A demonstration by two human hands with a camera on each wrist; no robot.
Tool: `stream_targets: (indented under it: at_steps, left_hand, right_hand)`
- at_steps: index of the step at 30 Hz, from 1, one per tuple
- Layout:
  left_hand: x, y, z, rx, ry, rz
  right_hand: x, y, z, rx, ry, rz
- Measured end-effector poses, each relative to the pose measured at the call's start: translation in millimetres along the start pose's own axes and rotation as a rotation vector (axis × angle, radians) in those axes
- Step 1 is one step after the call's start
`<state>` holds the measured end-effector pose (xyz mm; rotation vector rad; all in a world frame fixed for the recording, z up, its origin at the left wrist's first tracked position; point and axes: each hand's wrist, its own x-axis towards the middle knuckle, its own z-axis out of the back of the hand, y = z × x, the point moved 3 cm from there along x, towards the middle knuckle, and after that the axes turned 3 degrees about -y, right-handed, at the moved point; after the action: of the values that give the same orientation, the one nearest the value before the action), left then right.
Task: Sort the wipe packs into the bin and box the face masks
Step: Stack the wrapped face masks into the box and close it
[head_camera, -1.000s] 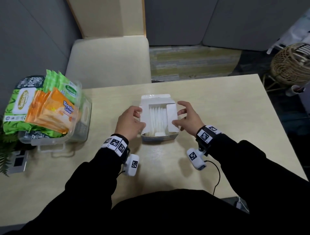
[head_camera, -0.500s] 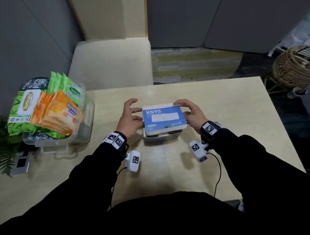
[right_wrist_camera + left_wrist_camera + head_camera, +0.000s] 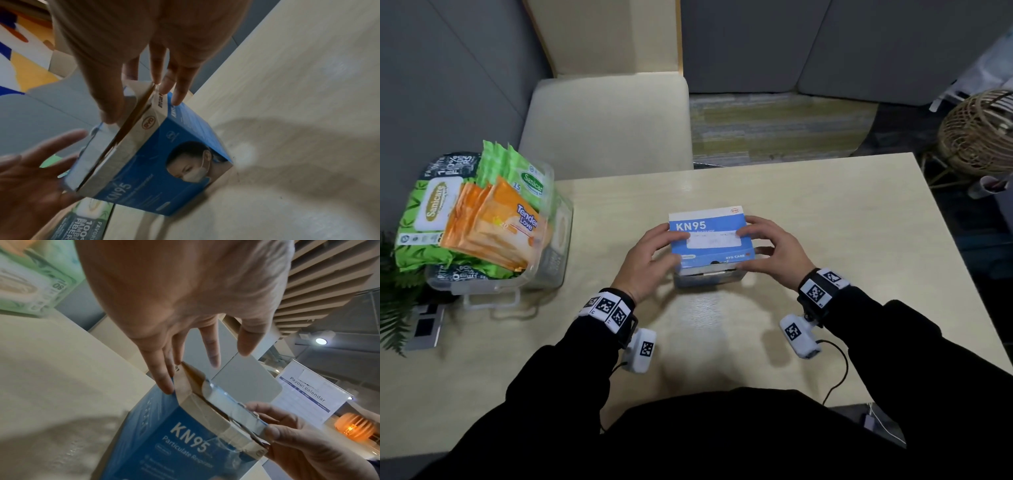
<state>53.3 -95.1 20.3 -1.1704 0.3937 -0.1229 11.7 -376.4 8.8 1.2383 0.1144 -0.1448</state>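
Blue-and-white cardboard KN95 mask box (image 3: pixel 710 246) at table centre, upright on pale wooden table (image 3: pixel 825 212); lid flap (image 3: pixel 232 407) lowered over top, front tuck edge not fully seated, gap visible in both wrist views. Left hand (image 3: pixel 645 262) at box's left side, fingers straight, fingertips (image 3: pixel 164 382) touching the lid edge, nothing clasped. Right hand (image 3: pixel 774 250) at right side, thumb and fingers pinching lid's front corner. Clear plastic bin (image 3: pixel 551 260) at table's left edge, well apart, stacked with green wipe packs (image 3: pixel 424 219) and orange wipe packs (image 3: pixel 496 226).
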Motion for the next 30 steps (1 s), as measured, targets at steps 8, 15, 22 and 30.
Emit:
stream_targets:
  at_steps: [8,15,22,30]
  left_hand:
    - [2,2,-3,0.171,-0.105,-0.101]
    - [11,-1,-16,0.272,-0.192,-0.083]
    - [10,4,-20,0.293,-0.278,-0.089]
    - [18,0,-16,0.349,-0.279,-0.082]
  right_hand:
    - [3,6,-7,-0.205,-0.123,0.106]
    - [9,9,-21,-0.375,-0.176,0.19]
    - [6,11,-26,-0.534,-0.167,0.267]
    - [11,14,-28,-0.57,-0.107,0.258]
